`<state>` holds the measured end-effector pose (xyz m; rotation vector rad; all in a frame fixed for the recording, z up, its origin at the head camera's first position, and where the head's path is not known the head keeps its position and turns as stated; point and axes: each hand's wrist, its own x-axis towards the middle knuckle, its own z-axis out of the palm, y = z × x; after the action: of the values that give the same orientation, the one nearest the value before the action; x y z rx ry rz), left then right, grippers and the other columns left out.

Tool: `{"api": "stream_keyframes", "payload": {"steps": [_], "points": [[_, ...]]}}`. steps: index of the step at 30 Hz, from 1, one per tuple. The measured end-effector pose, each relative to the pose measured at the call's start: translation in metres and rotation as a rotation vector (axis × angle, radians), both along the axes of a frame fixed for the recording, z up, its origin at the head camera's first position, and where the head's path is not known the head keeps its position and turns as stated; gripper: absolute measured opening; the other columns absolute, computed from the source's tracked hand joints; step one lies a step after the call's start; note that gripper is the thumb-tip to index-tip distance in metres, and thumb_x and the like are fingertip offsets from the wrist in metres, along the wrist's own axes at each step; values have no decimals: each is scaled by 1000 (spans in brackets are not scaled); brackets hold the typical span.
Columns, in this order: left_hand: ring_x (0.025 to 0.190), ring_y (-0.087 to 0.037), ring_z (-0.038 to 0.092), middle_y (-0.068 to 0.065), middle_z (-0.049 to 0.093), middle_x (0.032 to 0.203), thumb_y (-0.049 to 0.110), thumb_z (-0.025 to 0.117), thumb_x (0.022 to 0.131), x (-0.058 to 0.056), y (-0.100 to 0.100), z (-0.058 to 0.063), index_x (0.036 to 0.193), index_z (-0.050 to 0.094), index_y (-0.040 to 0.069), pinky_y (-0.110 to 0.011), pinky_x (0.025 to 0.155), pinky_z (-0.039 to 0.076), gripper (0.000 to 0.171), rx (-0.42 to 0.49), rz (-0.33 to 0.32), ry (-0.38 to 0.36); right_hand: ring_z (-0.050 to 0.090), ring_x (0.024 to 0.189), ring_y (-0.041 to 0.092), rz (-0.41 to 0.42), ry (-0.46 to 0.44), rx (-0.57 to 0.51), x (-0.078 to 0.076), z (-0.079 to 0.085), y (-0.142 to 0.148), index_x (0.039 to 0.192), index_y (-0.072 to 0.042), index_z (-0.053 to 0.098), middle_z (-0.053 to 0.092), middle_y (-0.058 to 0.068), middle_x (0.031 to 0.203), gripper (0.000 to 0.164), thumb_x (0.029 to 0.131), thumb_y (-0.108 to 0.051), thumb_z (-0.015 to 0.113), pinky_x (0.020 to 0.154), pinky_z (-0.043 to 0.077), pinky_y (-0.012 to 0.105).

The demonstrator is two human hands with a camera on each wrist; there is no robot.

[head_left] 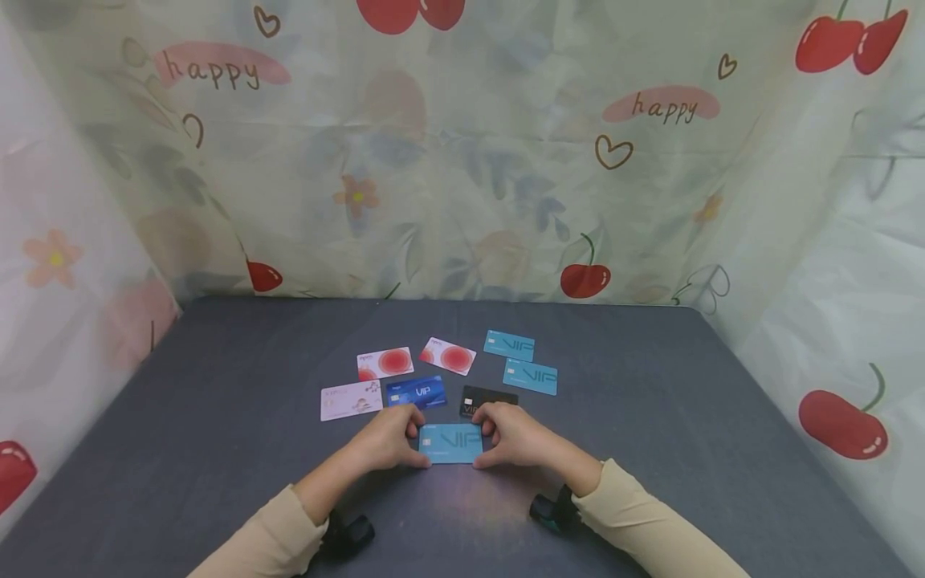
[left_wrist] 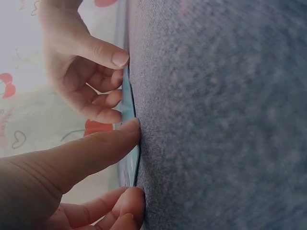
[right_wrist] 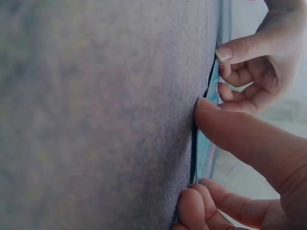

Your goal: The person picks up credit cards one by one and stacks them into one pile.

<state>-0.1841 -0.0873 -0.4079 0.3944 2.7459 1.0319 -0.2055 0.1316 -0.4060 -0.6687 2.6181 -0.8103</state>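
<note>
A light blue VIP card (head_left: pixel 450 444) lies face up near the middle of the table, low to the cloth. My left hand (head_left: pixel 393 437) holds its left end, thumb at the near corner and curled fingers at the far one. At the right end my right hand (head_left: pixel 515 435) grips it the same way. Seen edge-on in the left wrist view, the blue card (left_wrist: pixel 128 100) runs between both hands, close against the fabric. Just beyond my right fingers is a black VIP card (head_left: pixel 487 396), partly covered by them. A dark blue VIP card (head_left: pixel 417 392) lies beyond my left fingers.
A pale pink card (head_left: pixel 351 400) lies left of the dark blue one. Farther back are two white-and-red cards, one left (head_left: pixel 385 364) and one right (head_left: pixel 448 356), and two more light blue VIP cards, upper (head_left: pixel 509 345) and lower (head_left: pixel 531 376). Patterned curtains (head_left: pixel 448 160) enclose the dark table (head_left: pixel 650 401).
</note>
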Motion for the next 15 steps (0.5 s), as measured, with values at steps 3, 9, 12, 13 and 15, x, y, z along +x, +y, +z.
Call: {"api": "stream_keyframes", "payload": {"steps": [3,9,12,13,15], "points": [[72,-14,47,-5,52,78,13,86,61,0,0,0,98,61,-1,-24,65,39,47,1,-7,1,50,76,15,0,-1,2,0,1,0,109,-2,58,54,5,90,50,70,-19,81,65,44,24],[71,-14,47,-5,52,77,12,86,61,0,-1,-1,97,61,-1,-24,64,38,46,4,-13,9,50,75,15,0,3,3,1,2,-1,109,-2,58,53,5,89,49,69,-18,81,65,43,24],[71,-14,47,-5,52,77,12,86,61,0,-1,-1,97,61,-1,-24,64,38,46,4,-14,13,50,75,15,0,6,4,1,2,-1,109,-2,58,53,5,89,49,69,-18,81,65,42,24],[71,-14,47,-5,52,77,12,86,61,0,-1,-1,97,61,-1,-24,64,38,46,4,-13,13,50,75,15,-1,5,6,0,2,-1,109,-2,58,53,5,89,49,69,-19,81,65,42,24],[71,-14,47,-5,52,77,12,86,61,0,0,-1,98,61,-1,-24,65,38,47,4,-11,11,50,75,14,-1,6,6,0,2,0,109,-2,58,53,5,89,49,69,-19,81,64,42,24]]}}
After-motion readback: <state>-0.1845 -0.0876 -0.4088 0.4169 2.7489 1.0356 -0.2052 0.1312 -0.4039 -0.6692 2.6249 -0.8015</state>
